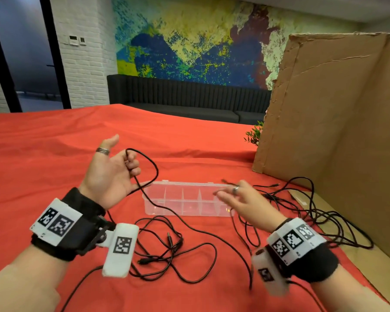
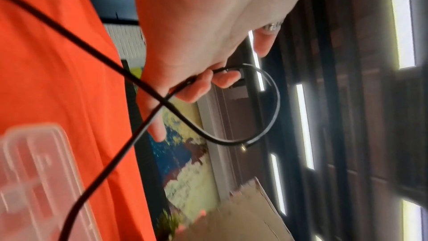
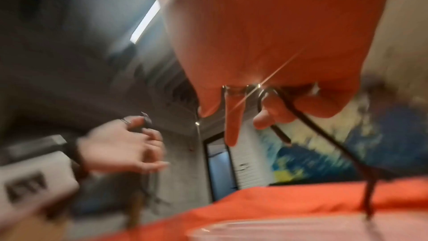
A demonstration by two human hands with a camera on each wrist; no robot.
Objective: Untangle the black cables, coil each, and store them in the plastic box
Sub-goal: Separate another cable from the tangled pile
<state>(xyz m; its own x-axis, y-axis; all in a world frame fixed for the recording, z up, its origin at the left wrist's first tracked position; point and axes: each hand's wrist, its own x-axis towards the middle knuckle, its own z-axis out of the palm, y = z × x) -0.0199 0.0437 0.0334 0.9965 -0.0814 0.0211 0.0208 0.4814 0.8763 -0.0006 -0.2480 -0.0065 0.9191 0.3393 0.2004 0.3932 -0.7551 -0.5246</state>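
Black cable [image 1: 149, 167] in hand: one loop started, pinched between the curled fingers [image 1: 133, 164] of the left hand [image 1: 109, 174], palm up, raised above the counter [image 1: 43, 143]. From the loop it drops past the plastic box [image 1: 185, 199] and trails across the red cloth toward the near edge. Left wrist view confirms a small crossed loop [image 2: 261, 107] held at the fingertips.

Right hand [image 1: 241, 201] hovers over the right end of the box, blurred; fingers loosely spread, but the right wrist view shows a cable strand [image 3: 284, 114] running under a curled finger, so it seems to have light hold of a cable. Which cable that is, cannot tell.

Box sits mid-counter, lid off or open, compartments look empty. More cables: a loose tangle [image 1: 167, 246] near the left wrist, another pile [image 1: 324, 215] by the cardboard sheet [image 1: 336, 109].

Judgement: early, coiling the first cable. To do it well: keep the left pinch firm, feed slack with the right in even loops matched to the first, let the strand slide free so twist runs out, and pull clear of the near tangle before each wrap.
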